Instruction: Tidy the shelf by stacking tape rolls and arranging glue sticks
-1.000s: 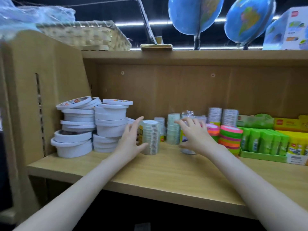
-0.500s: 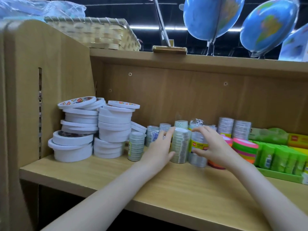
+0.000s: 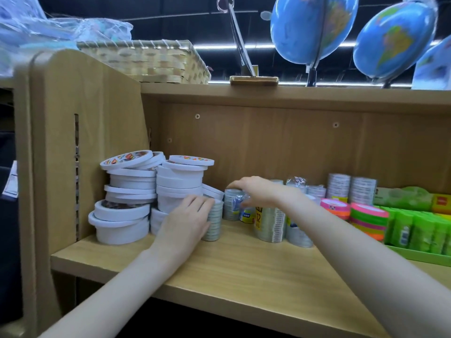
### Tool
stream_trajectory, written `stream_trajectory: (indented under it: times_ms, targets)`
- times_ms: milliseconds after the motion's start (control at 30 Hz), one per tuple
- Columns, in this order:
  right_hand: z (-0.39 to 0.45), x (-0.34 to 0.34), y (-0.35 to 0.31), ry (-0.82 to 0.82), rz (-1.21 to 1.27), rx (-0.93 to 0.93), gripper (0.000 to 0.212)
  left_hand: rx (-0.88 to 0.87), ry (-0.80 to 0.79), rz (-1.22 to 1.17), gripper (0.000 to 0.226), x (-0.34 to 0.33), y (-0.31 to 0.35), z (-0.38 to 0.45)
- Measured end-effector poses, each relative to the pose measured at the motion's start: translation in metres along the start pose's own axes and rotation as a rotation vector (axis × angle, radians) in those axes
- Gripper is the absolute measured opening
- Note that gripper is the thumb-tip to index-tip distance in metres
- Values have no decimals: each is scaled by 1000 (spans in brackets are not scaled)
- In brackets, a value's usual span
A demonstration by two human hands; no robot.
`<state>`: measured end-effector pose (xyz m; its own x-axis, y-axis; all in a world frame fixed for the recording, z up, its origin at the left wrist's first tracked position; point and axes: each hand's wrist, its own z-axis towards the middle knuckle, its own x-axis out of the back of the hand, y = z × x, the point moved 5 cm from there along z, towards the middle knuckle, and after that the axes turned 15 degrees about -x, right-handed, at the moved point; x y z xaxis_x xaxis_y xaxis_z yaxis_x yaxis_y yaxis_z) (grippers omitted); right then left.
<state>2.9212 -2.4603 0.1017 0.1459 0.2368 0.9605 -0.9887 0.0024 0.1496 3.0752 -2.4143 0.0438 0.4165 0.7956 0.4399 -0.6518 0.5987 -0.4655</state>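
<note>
Gripped in your left hand (image 3: 188,220): one clear tape stack (image 3: 213,222), upright on the shelf board (image 3: 244,272), fingers curled round its left side. Your right hand (image 3: 256,191) reaches further back, fingers bent down over the top of a second clear tape stack (image 3: 231,207), pinching its upper edge; that stack stands just behind and to the right of the first.

Head view, surface and room: light wood shelf with a wood back panel (image 3: 268,147) and a side panel (image 3: 80,142) at left; dark ceiling with strip lights above.

Surroundings:
- White tape rolls (image 3: 136,198), loosely piled in two leaning columns against the left side, touching your left hand; the exact number of rolls cannot be told.
- Wrapped clear tape packs (image 3: 269,224), two at the front, partly hidden by your right forearm.
- Further clear stacks (image 3: 351,189) at the back, two plainly seen.
- Neon tape stacks (image 3: 368,220), two, pink and green.
- Green glue sticks (image 3: 419,232) upright in a green tray (image 3: 415,256) at far right; count unclear, cut by the frame edge.
- Top board: one woven basket (image 3: 146,62), two globes (image 3: 312,28), plastic wrapping (image 3: 48,28).
</note>
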Motion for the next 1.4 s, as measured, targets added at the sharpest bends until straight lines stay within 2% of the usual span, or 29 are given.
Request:
stream_trajectory:
  times_ms: [100, 233, 333, 500, 567, 667, 767, 867, 1033, 1133, 1267, 1400]
  targets:
    - [18, -8, -7, -44, -126, -66, 60, -34, -59, 111, 56, -2, 2, 5]
    - [23, -4, -4, 30, -105, -96, 47, -70, -147, 223, 49, -11, 3, 17]
    - [20, -4, 2, 22, -65, -83, 45, -107, -189, 288, 38, -19, 2, 25]
    - [21, -3, 3, -7, -21, -92, 46, -183, -147, 312, 25, -28, 3, 32]
    - [22, -3, 1, -24, -5, -93, 46, -201, -124, 320, 12, -32, 7, 38]
    - [14, 1, 3, -66, 170, -75, 44, -178, -139, 345, 23, -44, 10, 47]
    - [-1, 12, 14, 5, 316, -46, 38, -178, -115, 366, 27, -57, 10, 50]
    - [-11, 13, 15, -21, 272, -10, 36, -183, -114, 399, 34, -58, 8, 47]
    - [-6, 4, 1, -33, 235, -9, 41, -238, -38, 420, 33, -27, 10, 32]
    - [-1, 4, -5, 20, 155, -67, 35, -174, -53, 413, 30, -3, -5, 11]
    - [-5, 11, -6, 49, 143, -96, 22, -92, -100, 448, 45, 18, -28, -10]
    - [-20, 20, 1, 38, 99, -103, 22, -231, -130, 463, 33, 16, -13, 0]
